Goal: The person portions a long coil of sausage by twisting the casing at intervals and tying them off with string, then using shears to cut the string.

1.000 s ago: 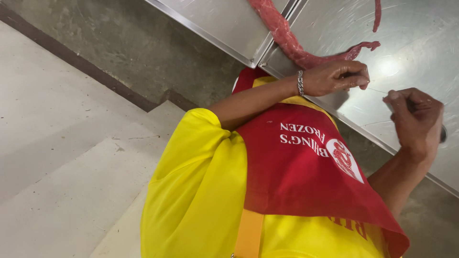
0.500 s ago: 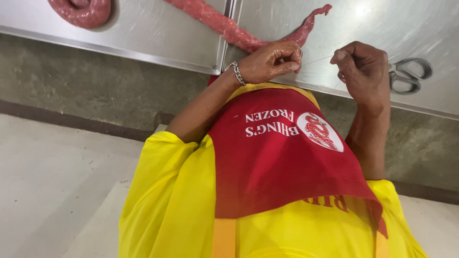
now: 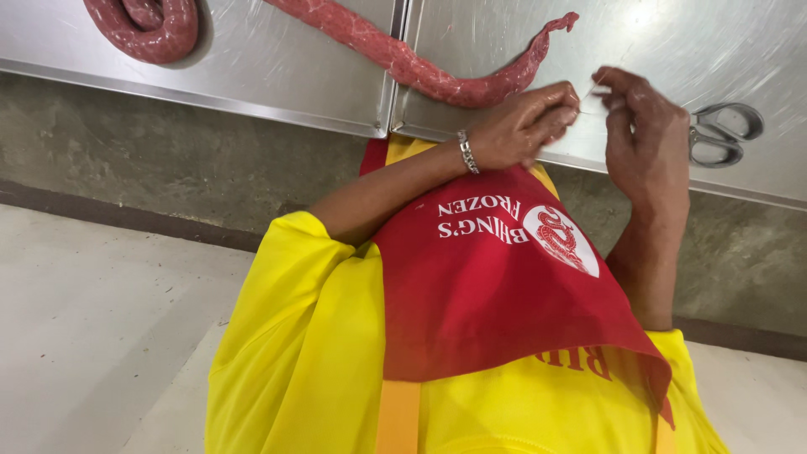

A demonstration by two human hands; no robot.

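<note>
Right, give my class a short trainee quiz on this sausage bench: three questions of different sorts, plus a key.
1. True or false: the scissors lie to the right of the right hand.
2. Which wrist wears the bracelet? A left, B right, C neither.
3. Fill in: the left hand and the right hand pinch a thin ___ between them, beside the sausage.
Key: 1 true; 2 A; 3 thread.

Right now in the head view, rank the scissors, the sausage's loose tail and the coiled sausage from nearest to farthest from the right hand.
1. Scissors: just beside the right hand, on the steel table.
2. Sausage tail: up past the left hand.
3. Coiled sausage: far corner of the picture, on the other table section.
</note>
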